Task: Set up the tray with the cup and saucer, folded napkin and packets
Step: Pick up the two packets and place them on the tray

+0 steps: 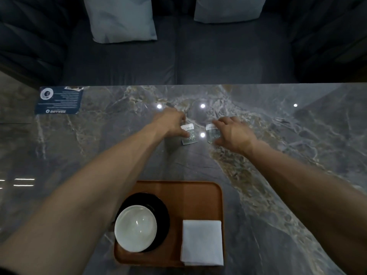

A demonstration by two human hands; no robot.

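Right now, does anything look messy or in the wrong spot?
Nothing is spilled or broken. Only the two packets aren't on the tray yet; they lie on the table under the left hand and right hand.

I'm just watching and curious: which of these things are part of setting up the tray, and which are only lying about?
Part of the job: tray, cup, saucer, folded napkin, left packet under the left hand, right packet under the right hand.

Lying about: blue leaflet, two cushions.
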